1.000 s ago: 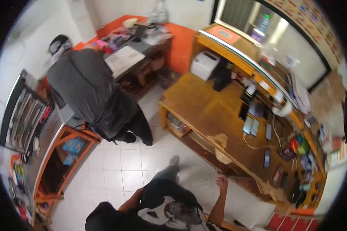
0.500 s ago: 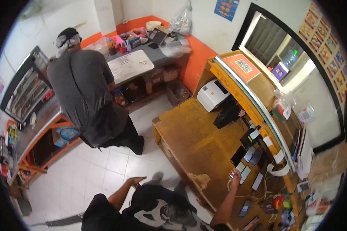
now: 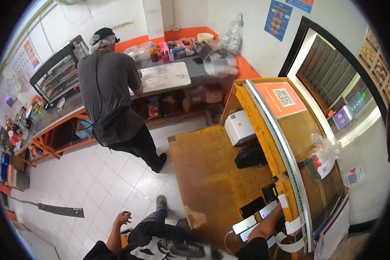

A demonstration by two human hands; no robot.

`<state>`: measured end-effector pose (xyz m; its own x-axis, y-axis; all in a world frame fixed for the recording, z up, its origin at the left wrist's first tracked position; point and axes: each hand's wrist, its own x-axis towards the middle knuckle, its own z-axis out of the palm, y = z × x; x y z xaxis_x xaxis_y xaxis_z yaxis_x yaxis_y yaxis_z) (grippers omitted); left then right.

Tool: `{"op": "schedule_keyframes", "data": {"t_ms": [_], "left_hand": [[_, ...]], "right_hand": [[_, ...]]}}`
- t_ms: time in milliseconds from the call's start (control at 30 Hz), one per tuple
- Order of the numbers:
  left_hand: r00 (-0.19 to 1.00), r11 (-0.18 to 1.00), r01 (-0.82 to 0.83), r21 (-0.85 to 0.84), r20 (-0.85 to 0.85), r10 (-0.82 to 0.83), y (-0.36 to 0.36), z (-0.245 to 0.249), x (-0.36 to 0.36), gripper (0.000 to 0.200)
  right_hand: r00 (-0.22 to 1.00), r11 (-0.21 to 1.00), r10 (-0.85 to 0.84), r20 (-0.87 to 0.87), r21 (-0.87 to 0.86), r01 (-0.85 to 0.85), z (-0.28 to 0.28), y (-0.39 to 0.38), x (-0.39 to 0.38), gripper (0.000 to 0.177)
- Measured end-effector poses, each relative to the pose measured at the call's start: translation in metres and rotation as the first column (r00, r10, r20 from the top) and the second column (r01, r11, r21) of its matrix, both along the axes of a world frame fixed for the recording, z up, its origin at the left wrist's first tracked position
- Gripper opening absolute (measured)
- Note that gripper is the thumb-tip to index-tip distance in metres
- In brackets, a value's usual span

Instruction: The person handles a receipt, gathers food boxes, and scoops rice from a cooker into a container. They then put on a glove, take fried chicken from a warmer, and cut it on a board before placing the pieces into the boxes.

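Observation:
My left hand (image 3: 125, 218) hangs in the air over the tiled floor, its fingers loosely bent and apart, holding nothing. On the right, my right hand (image 3: 274, 213) reaches across the wooden counter toward the underside of the yellow ledge; its fingers are hidden. Several phones lie around it: a black phone (image 3: 252, 208), a phone with a lit white screen (image 3: 244, 224), and another lit phone (image 3: 268, 210) partly behind the hand. A small black and yellow device (image 3: 270, 193) sits just beyond. A white cable (image 3: 226, 242) curves beside the phones.
A white label printer (image 3: 240, 128) and a black item (image 3: 249, 157) stand on the wooden counter (image 3: 203, 164). Along its right runs a raised glass-edged ledge (image 3: 286, 151). A co-worker (image 3: 110, 95) stands at the back worktop by a whiteboard (image 3: 167, 77). A dark strip (image 3: 60, 210) crosses the floor.
The view has shifted, bringing the phones lower in the frame. My right hand has moved forward over the phones toward the ledge. My left hand has risen, fingers now bent.

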<state>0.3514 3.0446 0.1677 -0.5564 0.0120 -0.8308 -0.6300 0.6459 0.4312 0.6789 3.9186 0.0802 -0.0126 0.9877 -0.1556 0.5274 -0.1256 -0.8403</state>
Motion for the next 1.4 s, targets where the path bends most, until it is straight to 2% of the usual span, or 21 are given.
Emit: {"op": "schedule_keyframes", "data": {"t_ms": [200, 367, 467, 533, 600, 633, 700, 833, 900, 933, 1000, 1033, 1100, 1133, 1167, 1233, 1267, 1300, 1333, 1367, 1400], "left_hand": [[0.993, 0.996, -0.087, 0.012, 0.08, 0.086, 0.009, 0.007, 0.058, 0.045], [0.998, 0.997, -0.028, -0.072, 0.049, 0.032, 0.017, 0.004, 0.055, 0.041], [1.0, 0.998, 0.012, -0.066, 0.002, -0.012, 0.026, 0.012, 0.046, 0.042], [0.997, 0.995, 0.068, -0.075, -0.019, -0.07, 0.027, 0.004, 0.037, 0.043], [0.992, 0.99, 0.116, -0.081, -0.047, -0.121, 0.033, 0.001, 0.031, 0.045], [0.991, 0.99, 0.125, -0.072, -0.042, -0.128, 0.033, -0.004, 0.03, 0.045], [0.987, 0.987, 0.159, 0.001, -0.027, -0.159, 0.036, -0.018, 0.026, 0.045], [0.938, 0.938, 0.346, 0.012, -0.01, -0.346, 0.035, -0.047, 0.019, 0.049], [0.927, 0.927, 0.374, 0.006, -0.022, -0.374, 0.036, -0.057, 0.013, 0.048], [0.922, 0.922, 0.387, 0.002, -0.015, -0.387, 0.036, -0.062, 0.01, 0.046], [0.886, 0.887, 0.462, 0.01, 0.052, -0.462, 0.034, -0.067, -0.002, 0.05], [0.885, 0.886, 0.464, 0.013, 0.049, -0.464, 0.033, -0.067, -0.009, 0.05], [0.894, 0.921, 0.384, 0.068, 0.222, -0.389, 0.042, -0.046, -0.018, 0.056], [0.868, 0.924, 0.372, 0.087, 0.32, -0.38, 0.048, -0.033, -0.021, 0.06], [0.841, 0.92, 0.382, 0.085, 0.381, -0.384, 0.057, -0.009, -0.019, 0.058], [0.693, 0.779, 0.581, 0.236, 0.358, -0.626, 0.048, -0.017, -0.012, 0.053], [0.658, 0.752, 0.607, 0.259, 0.367, -0.658, 0.046, -0.016, -0.012, 0.049], [0.671, 0.761, 0.599, 0.249, 0.363, -0.646, 0.048, -0.012, -0.019, 0.046], [0.705, 0.789, 0.57, 0.231, 0.355, -0.614, 0.052, -0.004, -0.027, 0.045], [0.773, 0.815, 0.526, 0.244, 0.262, -0.577, 0.057, 0.005, -0.038, 0.046], [0.805, 0.731, 0.563, 0.385, -0.055, -0.591, 0.055, 0.006, -0.05, 0.048]], "right_hand": [[0.975, 0.979, 0.205, -0.081, 0.012, -0.205, 0.031, 0.004, -0.028, 0.022], [0.869, 0.877, 0.48, -0.121, 0.033, -0.48, 0.113, -0.056, -0.061, 0.022], [0.733, 0.733, 0.679, 0.022, 0.009, -0.68, 0.154, -0.115, -0.066, 0.023], [0.616, 0.639, 0.75, 0.239, -0.026, -0.768, 0.174, -0.153, -0.063, 0.027], [0.462, 0.54, 0.775, 0.431, -0.073, -0.838, 0.183, -0.184, -0.053, 0.03], [0.525, 0.599, 0.797, 0.298, -0.277, -0.751, 0.188, -0.196, -0.045, 0.033], [0.298, 0.482, 0.773, 0.56, -0.213, -0.85, 0.169, -0.206, -0.008, 0.036], [0.284, 0.474, 0.681, 0.675, -0.112, -0.873, 0.149, -0.209, 0.069, 0.038], [0.089, 0.476, 0.504, 0.859, -0.19, -0.859, 0.159, -0.205, 0.098, 0.037], [0.092, 0.485, 0.498, 0.862, -0.189, -0.854, 0.159, -0.199, 0.106, 0.037], [-0.223, 0.556, 0.511, 0.83, -0.517, -0.65, 0.148, -0.186, 0.114, 0.035], [-0.221, 0.56, 0.508, 0.832, -0.514, -0.649, 0.145, -0.191, 0.114, 0.035], [-0.057, 0.624, 0.508, 0.859, -0.413, -0.664, 0.16, -0.22, 0.08, 0.033], [0.122, 0.569, 0.542, 0.832, -0.256, -0.782, 0.134, -0.232, 0.075, 0.033], [0.378, 0.649, 0.649, 0.66, -0.222, -0.727, 0.11, -0.254, 0.054, 0.037], [0.435, 0.603, 0.756, 0.489, -0.262, -0.753, 0.173, -0.347, -0.045, 0.046], [0.47, 0.565, 0.818, 0.331, -0.315, -0.762, 0.196, -0.388, -0.083, 0.044], [0.451, 0.521, 0.828, 0.334, -0.161, -0.838, 0.192, -0.421, -0.106, 0.039], [0.373, 0.441, 0.891, 0.26, -0.294, -0.848, 0.205, -0.449, -0.136, 0.038], [0.445, 0.439, 0.893, 0.065, 0.089, -0.894, 0.17, -0.476, -0.151, 0.032], [0.419, 0.41, 0.906, -0.061, -0.112, -0.905, 0.178, -0.498, -0.171, 0.03]]}}
